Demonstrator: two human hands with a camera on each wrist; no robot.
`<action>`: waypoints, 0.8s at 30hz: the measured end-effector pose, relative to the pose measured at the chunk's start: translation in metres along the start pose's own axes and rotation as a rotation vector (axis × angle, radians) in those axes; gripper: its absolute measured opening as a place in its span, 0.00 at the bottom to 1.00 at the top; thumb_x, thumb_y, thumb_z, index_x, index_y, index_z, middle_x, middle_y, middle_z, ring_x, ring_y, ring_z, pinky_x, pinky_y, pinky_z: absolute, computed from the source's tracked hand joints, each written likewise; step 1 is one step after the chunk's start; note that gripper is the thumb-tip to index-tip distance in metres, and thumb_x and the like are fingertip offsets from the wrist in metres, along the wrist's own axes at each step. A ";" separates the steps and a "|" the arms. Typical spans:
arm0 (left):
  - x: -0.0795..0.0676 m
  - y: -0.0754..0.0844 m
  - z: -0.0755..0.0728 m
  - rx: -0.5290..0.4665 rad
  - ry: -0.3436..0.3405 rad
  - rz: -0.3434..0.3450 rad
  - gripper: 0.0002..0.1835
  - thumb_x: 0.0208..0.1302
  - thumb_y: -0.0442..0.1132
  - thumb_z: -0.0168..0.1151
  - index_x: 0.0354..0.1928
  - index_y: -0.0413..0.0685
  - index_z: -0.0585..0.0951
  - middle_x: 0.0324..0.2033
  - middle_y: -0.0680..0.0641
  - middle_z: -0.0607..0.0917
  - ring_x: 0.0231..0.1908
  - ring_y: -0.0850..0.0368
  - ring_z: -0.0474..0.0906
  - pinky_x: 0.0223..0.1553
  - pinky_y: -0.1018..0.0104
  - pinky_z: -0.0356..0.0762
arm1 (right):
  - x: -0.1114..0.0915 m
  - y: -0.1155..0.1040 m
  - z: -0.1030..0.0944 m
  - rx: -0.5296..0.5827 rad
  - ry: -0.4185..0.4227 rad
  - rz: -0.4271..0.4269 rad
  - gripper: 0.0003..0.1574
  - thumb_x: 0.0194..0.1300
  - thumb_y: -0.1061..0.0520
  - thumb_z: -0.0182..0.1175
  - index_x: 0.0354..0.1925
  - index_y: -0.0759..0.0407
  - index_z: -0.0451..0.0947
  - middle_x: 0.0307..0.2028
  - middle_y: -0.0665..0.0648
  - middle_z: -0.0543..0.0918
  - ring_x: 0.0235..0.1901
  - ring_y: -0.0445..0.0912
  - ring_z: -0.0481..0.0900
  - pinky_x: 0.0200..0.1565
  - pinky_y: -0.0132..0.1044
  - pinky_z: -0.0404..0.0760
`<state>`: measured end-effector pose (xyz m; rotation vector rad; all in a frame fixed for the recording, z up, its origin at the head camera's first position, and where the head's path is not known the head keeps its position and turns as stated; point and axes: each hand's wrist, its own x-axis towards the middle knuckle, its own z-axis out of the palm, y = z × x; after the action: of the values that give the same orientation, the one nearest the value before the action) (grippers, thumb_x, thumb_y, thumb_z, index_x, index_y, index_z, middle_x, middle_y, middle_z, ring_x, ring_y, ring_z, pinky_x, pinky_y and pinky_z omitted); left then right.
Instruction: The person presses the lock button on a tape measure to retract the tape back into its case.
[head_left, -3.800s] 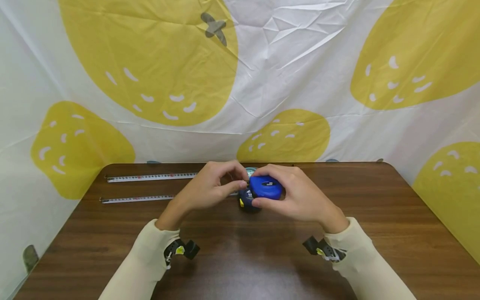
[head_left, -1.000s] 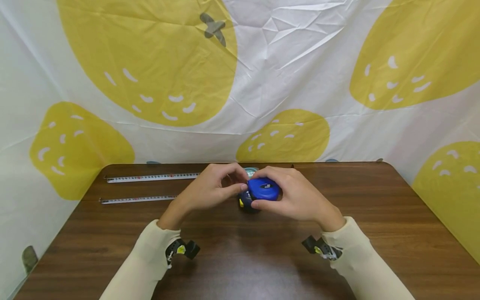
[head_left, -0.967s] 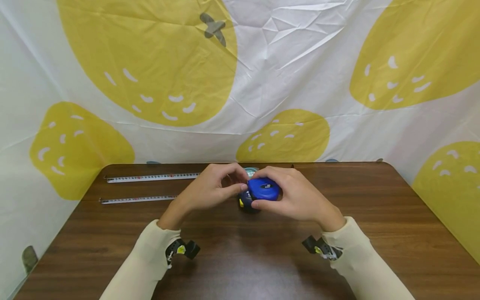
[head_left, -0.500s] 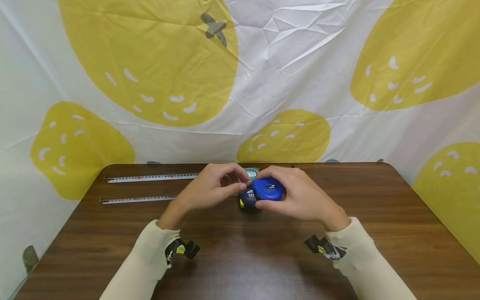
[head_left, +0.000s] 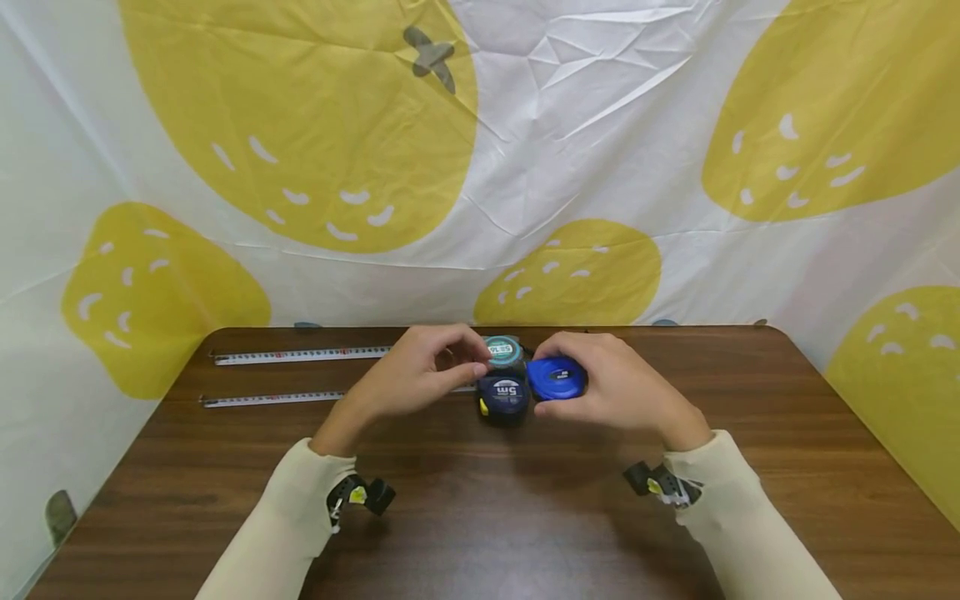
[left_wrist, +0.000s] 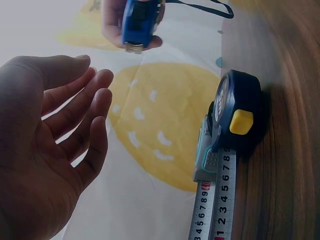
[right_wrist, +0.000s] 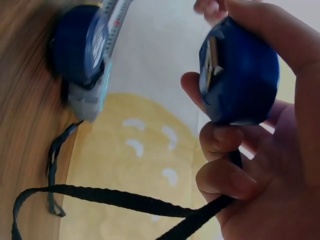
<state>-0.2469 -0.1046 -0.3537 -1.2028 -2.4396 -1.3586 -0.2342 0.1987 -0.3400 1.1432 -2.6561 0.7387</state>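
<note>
Right hand (head_left: 622, 383): gripping, thumb and fingers curling round the case of the blue tape measure (head_left: 557, 379).
Blue tape measure: being held up off the table (head_left: 480, 533), just right of the other two; its metal hook (left_wrist: 134, 49) is sitting at the case mouth, facing the other hand.
Black strap (right_wrist: 115, 197): running out past the right hand's lower fingers and looping loosely.
Left hand (head_left: 416, 375): hovering over the blades, about half open, fingers bending loosely, thumb standing apart, holding nothing.
Navy tape measure (head_left: 504, 397): sitting on the table on the person's side, showing "5m" and a yellow button (left_wrist: 241, 122).
Teal-ringed tape measure (head_left: 502, 351): sitting just behind the navy one; I'm not managing to tell whether they're touching.
Near blade (head_left: 273, 400): stretching left from the navy case, passing under the left hand.
Far blade (head_left: 300, 357): stretching left from the teal-ringed case, lying roughly parallel.
Backdrop cloth (head_left: 525, 167): hanging behind the table, showing yellow fruit shapes on white.
Sleeves (head_left: 270, 525): pale, covering both forearms; black wrist cameras (head_left: 381, 497) are sitting at the cuffs.
</note>
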 end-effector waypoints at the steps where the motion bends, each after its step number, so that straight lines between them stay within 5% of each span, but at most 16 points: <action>1: 0.000 -0.001 0.000 0.000 0.001 -0.001 0.05 0.76 0.36 0.72 0.49 0.44 0.88 0.40 0.54 0.90 0.41 0.58 0.85 0.45 0.58 0.85 | -0.001 0.002 0.000 0.005 -0.013 0.010 0.32 0.59 0.41 0.84 0.56 0.51 0.85 0.47 0.47 0.89 0.44 0.42 0.85 0.47 0.45 0.85; 24: -0.002 -0.006 -0.003 0.023 -0.010 -0.026 0.05 0.76 0.37 0.72 0.49 0.48 0.89 0.40 0.56 0.89 0.42 0.59 0.85 0.46 0.53 0.86 | -0.014 0.050 0.007 -0.002 -0.251 0.159 0.34 0.51 0.44 0.89 0.50 0.51 0.83 0.42 0.46 0.87 0.42 0.45 0.82 0.49 0.45 0.83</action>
<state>-0.2504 -0.1095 -0.3567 -1.1792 -2.4791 -1.3311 -0.2598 0.2339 -0.3693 1.0992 -2.9844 0.6558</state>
